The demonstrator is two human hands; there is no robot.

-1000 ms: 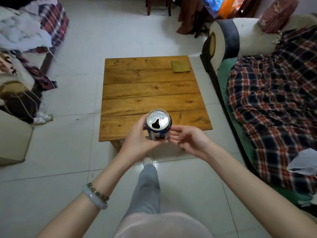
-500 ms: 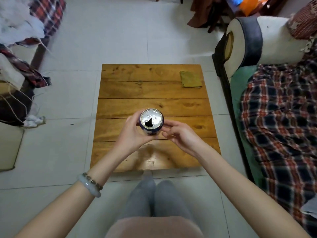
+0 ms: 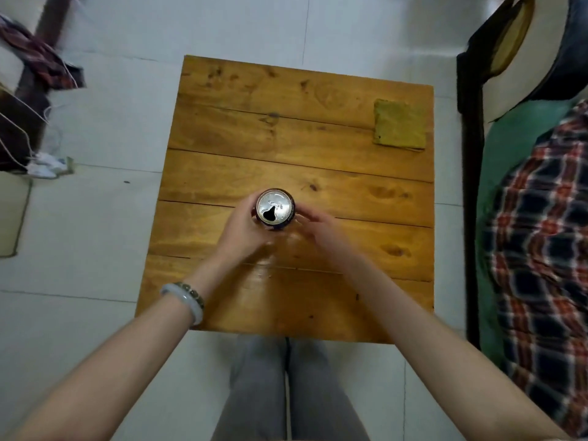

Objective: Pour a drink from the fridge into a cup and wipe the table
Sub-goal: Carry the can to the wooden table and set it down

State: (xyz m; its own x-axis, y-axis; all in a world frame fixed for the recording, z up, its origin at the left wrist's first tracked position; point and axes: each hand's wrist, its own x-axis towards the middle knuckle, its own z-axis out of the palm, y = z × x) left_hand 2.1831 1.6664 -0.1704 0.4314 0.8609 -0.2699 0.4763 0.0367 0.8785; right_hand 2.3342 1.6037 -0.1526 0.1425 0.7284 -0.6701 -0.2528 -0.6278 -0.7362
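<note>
Head view: can sides behind blurred left hand

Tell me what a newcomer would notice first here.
An opened drink can is gripped by the left hand over the middle of the wooden table, with the right hand at its other side. A yellowish cloth lies at the table's far right corner, and a plaid blanket lies right of the table.

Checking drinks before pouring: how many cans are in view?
1: the opened dark-blue metal can, gripped by the left hand over the wooden table; no other shows.
</note>
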